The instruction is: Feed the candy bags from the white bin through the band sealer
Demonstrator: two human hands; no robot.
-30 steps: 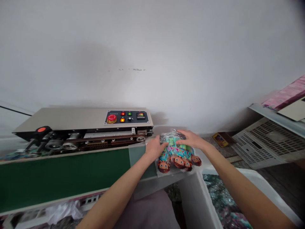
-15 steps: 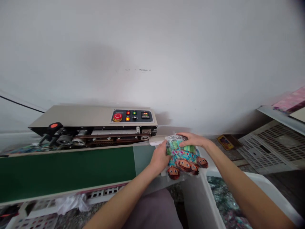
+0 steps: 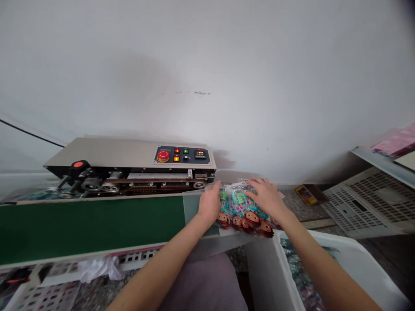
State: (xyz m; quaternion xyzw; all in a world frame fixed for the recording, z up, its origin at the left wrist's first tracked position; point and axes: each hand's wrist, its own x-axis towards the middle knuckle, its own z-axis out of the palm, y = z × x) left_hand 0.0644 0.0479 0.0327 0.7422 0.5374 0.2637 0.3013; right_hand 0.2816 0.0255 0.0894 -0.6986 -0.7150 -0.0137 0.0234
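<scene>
Several clear plastic packets [image 3: 239,199] with printed dolls in blue and green lie in a loose, overlapping bunch at the right end of the machine. The brown doll faces point toward me. My left hand [image 3: 210,203] is closed on the bunch's left edge, its fingertips partly hidden. Across the right part of the bunch, my right hand [image 3: 266,196] grips the packets with thumb and fingers bent over them. A translucent sheet [image 3: 207,249] lies under the packets, beside the green conveyor belt [image 3: 97,226].
Behind the belt stands a band sealing machine [image 3: 129,153] with lit buttons and a red stop knob [image 3: 163,156]. A white bin [image 3: 350,255] of shiny packets is at the lower right. Farther right are a plastic crate [image 3: 359,207] and a small yellow box [image 3: 306,195].
The packets have spread out sideways and sit flatter at the machine's end. My left hand has shifted slightly left, and my right hand has moved a little right.
</scene>
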